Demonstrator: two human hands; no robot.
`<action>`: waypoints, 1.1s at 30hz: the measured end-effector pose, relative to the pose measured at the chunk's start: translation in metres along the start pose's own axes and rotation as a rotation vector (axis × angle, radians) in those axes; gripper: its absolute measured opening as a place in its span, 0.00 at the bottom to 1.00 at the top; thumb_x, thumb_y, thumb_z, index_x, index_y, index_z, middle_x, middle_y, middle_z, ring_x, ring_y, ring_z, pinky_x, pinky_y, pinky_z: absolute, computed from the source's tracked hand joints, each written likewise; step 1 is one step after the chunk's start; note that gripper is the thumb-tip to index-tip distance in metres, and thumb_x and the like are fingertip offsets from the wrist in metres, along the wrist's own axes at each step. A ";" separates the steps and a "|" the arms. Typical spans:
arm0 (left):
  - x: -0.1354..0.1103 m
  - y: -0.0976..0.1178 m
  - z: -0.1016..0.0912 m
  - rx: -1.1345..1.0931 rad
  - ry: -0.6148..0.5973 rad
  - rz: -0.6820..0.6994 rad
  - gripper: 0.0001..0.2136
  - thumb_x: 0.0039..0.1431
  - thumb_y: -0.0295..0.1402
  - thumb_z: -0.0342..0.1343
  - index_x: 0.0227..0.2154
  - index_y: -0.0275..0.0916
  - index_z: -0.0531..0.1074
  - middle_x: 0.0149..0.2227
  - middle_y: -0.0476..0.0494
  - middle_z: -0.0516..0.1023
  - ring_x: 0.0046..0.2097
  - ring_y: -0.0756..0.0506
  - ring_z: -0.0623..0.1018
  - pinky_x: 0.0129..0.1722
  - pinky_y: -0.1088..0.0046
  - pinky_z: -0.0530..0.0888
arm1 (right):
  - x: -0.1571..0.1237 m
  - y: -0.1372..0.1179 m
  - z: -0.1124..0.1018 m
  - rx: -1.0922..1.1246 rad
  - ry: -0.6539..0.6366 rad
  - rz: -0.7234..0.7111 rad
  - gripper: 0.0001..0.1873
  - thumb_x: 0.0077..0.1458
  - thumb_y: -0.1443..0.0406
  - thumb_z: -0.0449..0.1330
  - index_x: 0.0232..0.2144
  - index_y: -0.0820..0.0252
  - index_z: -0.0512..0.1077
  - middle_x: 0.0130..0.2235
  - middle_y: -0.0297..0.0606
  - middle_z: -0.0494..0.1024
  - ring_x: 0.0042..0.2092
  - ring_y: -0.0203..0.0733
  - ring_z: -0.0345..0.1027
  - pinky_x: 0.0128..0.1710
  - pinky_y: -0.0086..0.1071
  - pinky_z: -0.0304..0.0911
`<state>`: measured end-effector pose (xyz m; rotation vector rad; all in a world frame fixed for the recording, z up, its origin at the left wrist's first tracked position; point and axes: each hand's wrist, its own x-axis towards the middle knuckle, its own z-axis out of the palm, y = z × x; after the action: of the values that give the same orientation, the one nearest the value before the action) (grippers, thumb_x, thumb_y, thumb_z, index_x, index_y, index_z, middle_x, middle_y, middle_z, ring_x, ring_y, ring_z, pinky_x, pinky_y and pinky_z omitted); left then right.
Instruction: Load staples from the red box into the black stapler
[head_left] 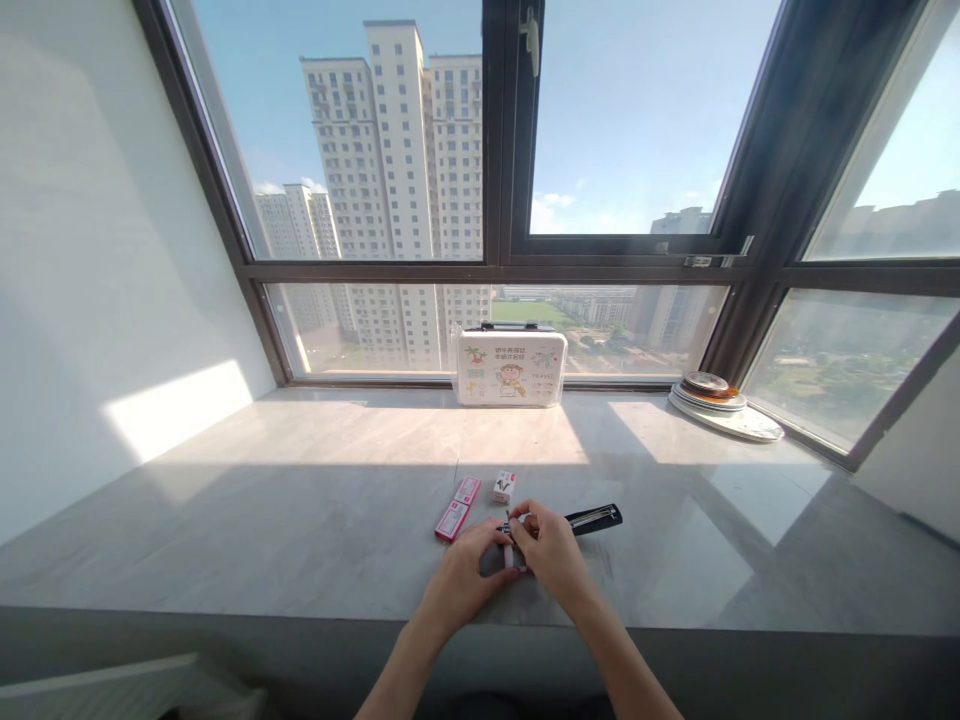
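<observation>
Both of my hands meet over the front of a grey stone window sill [300,520]. My left hand [461,580] and my right hand [551,550] have their fingers pinched together around a small white thing [512,558] between them. A black stapler [592,519] lies opened out flat, its near end at my right hand's fingers. A pink staple box [458,508] lies just left of my hands, and a small white box [504,487] stands just beyond them.
A white plastic case with cartoon print [510,368] stands against the window at the back. A stack of plates [720,402] sits at the back right. A white wall closes the left side.
</observation>
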<state>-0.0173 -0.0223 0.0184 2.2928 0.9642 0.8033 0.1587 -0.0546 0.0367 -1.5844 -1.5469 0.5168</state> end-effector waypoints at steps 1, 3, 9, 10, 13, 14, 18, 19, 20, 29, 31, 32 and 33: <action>0.000 -0.001 0.001 -0.013 0.007 -0.011 0.15 0.54 0.37 0.65 0.46 0.52 0.76 0.61 0.50 0.72 0.63 0.38 0.70 0.62 0.56 0.67 | -0.003 -0.002 -0.004 -0.038 -0.022 -0.017 0.11 0.61 0.60 0.54 0.36 0.57 0.74 0.22 0.30 0.73 0.25 0.38 0.66 0.27 0.28 0.52; -0.001 -0.004 0.002 -0.043 0.021 -0.017 0.14 0.54 0.37 0.65 0.44 0.50 0.76 0.60 0.48 0.73 0.62 0.38 0.71 0.62 0.57 0.68 | -0.010 -0.004 -0.009 -0.122 -0.082 -0.048 0.09 0.59 0.62 0.56 0.33 0.56 0.75 0.22 0.30 0.73 0.26 0.38 0.66 0.27 0.28 0.50; -0.003 -0.009 0.003 -0.106 0.067 0.039 0.13 0.54 0.34 0.65 0.43 0.47 0.75 0.59 0.46 0.72 0.61 0.40 0.71 0.61 0.62 0.68 | -0.029 -0.002 -0.013 -0.279 -0.144 -0.030 0.03 0.55 0.65 0.60 0.33 0.53 0.75 0.27 0.30 0.77 0.29 0.38 0.68 0.27 0.29 0.46; -0.004 -0.009 0.001 -0.101 0.084 0.046 0.14 0.53 0.35 0.66 0.43 0.47 0.74 0.59 0.45 0.71 0.61 0.40 0.71 0.61 0.62 0.68 | -0.031 0.001 -0.016 -0.283 -0.139 -0.021 0.04 0.56 0.64 0.60 0.34 0.53 0.75 0.27 0.30 0.77 0.29 0.38 0.69 0.27 0.29 0.46; -0.006 -0.006 -0.004 -0.030 0.191 0.025 0.11 0.56 0.39 0.63 0.40 0.44 0.72 0.51 0.43 0.75 0.54 0.40 0.74 0.55 0.62 0.70 | -0.033 0.017 -0.031 -0.307 -0.080 0.033 0.07 0.61 0.60 0.57 0.36 0.53 0.73 0.26 0.31 0.76 0.29 0.39 0.68 0.28 0.29 0.47; -0.007 -0.004 -0.005 0.007 0.218 -0.004 0.08 0.60 0.40 0.59 0.38 0.43 0.71 0.45 0.44 0.76 0.49 0.41 0.76 0.51 0.64 0.71 | -0.033 0.025 -0.037 -0.331 -0.050 0.068 0.09 0.63 0.58 0.55 0.35 0.54 0.73 0.26 0.32 0.76 0.29 0.40 0.69 0.28 0.30 0.48; -0.006 0.006 0.002 0.209 0.136 -0.103 0.15 0.68 0.41 0.47 0.27 0.42 0.67 0.28 0.50 0.74 0.33 0.46 0.74 0.35 0.70 0.66 | -0.035 0.044 -0.050 -0.454 -0.029 0.199 0.24 0.68 0.52 0.47 0.27 0.56 0.71 0.28 0.40 0.78 0.32 0.45 0.72 0.29 0.32 0.48; -0.004 0.008 0.006 0.253 0.111 -0.107 0.16 0.68 0.41 0.47 0.25 0.42 0.67 0.26 0.50 0.73 0.32 0.45 0.74 0.34 0.70 0.64 | -0.036 0.044 -0.048 -0.474 -0.045 0.199 0.26 0.69 0.51 0.45 0.26 0.56 0.71 0.29 0.41 0.79 0.33 0.46 0.72 0.29 0.33 0.48; -0.003 0.011 0.010 0.286 0.100 -0.107 0.16 0.68 0.41 0.48 0.24 0.42 0.67 0.26 0.49 0.74 0.32 0.45 0.74 0.34 0.69 0.63 | -0.036 0.042 -0.044 -0.492 -0.055 0.187 0.28 0.69 0.50 0.44 0.25 0.56 0.71 0.29 0.42 0.79 0.33 0.47 0.73 0.29 0.33 0.47; -0.002 0.023 0.013 0.161 0.047 -0.103 0.16 0.72 0.41 0.41 0.38 0.44 0.73 0.28 0.49 0.77 0.30 0.46 0.75 0.32 0.72 0.62 | -0.030 0.067 -0.068 -0.291 -0.121 0.233 0.29 0.60 0.40 0.53 0.25 0.58 0.69 0.24 0.37 0.75 0.27 0.42 0.68 0.26 0.31 0.50; -0.002 0.025 0.011 0.084 0.012 -0.103 0.15 0.72 0.42 0.42 0.45 0.46 0.74 0.27 0.51 0.77 0.30 0.46 0.75 0.32 0.73 0.62 | -0.027 0.083 -0.087 -0.109 -0.117 0.361 0.30 0.55 0.37 0.56 0.35 0.57 0.71 0.23 0.33 0.72 0.21 0.38 0.64 0.21 0.30 0.50; -0.002 0.026 0.011 0.073 0.010 -0.108 0.15 0.71 0.42 0.43 0.47 0.47 0.74 0.27 0.51 0.77 0.30 0.46 0.76 0.33 0.73 0.63 | -0.025 0.087 -0.094 -0.006 -0.118 0.411 0.31 0.54 0.37 0.56 0.40 0.57 0.70 0.23 0.32 0.72 0.19 0.37 0.61 0.19 0.29 0.48; -0.001 0.027 0.012 0.073 0.016 -0.116 0.15 0.71 0.41 0.44 0.49 0.48 0.74 0.28 0.50 0.78 0.32 0.45 0.77 0.34 0.72 0.63 | -0.023 0.089 -0.098 0.103 -0.114 0.440 0.33 0.53 0.36 0.56 0.43 0.56 0.68 0.25 0.31 0.73 0.18 0.35 0.60 0.17 0.29 0.47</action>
<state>0.0023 -0.0419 0.0274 2.2709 1.1388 0.7501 0.2857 -0.0933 0.0154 -1.8464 -1.2258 0.9259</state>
